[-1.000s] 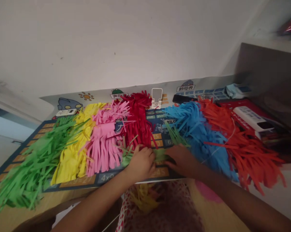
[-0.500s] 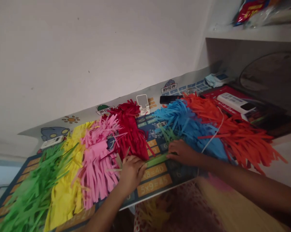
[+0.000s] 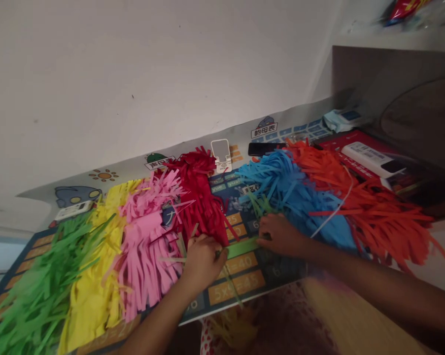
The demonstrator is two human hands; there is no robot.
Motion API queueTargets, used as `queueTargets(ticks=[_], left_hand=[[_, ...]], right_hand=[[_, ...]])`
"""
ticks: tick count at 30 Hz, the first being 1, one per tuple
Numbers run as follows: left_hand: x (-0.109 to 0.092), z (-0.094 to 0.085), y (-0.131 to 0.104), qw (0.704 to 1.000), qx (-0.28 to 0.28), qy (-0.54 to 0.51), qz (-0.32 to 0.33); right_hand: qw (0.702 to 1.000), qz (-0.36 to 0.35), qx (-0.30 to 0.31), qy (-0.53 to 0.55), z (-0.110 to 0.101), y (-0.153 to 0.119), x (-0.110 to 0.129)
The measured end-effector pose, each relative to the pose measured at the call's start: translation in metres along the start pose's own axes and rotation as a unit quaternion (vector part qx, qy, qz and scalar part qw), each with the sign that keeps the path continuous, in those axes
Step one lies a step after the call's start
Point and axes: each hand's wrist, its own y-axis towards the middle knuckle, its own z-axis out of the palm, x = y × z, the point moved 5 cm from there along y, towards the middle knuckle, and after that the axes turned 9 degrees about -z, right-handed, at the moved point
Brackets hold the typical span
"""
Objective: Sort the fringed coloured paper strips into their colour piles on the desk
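A light green paper strip [image 3: 242, 247] with fringed ends stretches between my two hands over the printed mat. My left hand [image 3: 204, 259] is closed on its left end, where pale fringe pokes out around the fingers. My right hand [image 3: 279, 234] grips the other end, with green fringe [image 3: 259, 203] showing above the knuckles. Beyond my left hand lies a dark red fringed paper bundle [image 3: 202, 207], with a pink one [image 3: 150, 251] to its left. Blue fringed paper [image 3: 292, 192] lies just behind my right hand.
Yellow [image 3: 92, 291] and green [image 3: 41, 291] fringed paper cover the left side; orange-red fringe [image 3: 370, 207] covers the right. A white phone stand [image 3: 221, 155] and a black phone [image 3: 266, 149] stand near the wall. A white cord [image 3: 333, 212] crosses the blue paper. Below the table edge hangs yellow fringe [image 3: 237, 325].
The view has shifted slightly. Both hands keep their hold on the green strip, which looks a little flatter, and a thin strand now hangs below my left hand.
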Motion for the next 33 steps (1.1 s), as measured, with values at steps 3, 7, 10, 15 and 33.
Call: queueTargets(ticks=[3,7,10,15,33], left_hand=[[-0.002,0.000,0.001,1.000,0.013,0.018,-0.004],[-0.001,-0.002,-0.001,0.999,-0.030,0.006,-0.017],[-0.014,-0.004,-0.009,0.991,-0.076,0.040,0.100],[-0.035,0.006,-0.020,0.954,-0.045,0.172,0.240],[-0.015,-0.004,-0.018,0.965,-0.141,0.127,0.179]], right_hand=[[1.000,0.010,0.009,-0.002,0.000,0.003,-0.001],[0.999,0.042,-0.002,0.023,-0.006,0.002,-0.001],[0.996,0.009,-0.065,-0.063,-0.017,-0.004,0.012],[0.950,-0.246,-0.046,-0.188,-0.004,-0.016,0.058],[0.962,-0.236,-0.011,-0.140,0.001,0.005,0.029]])
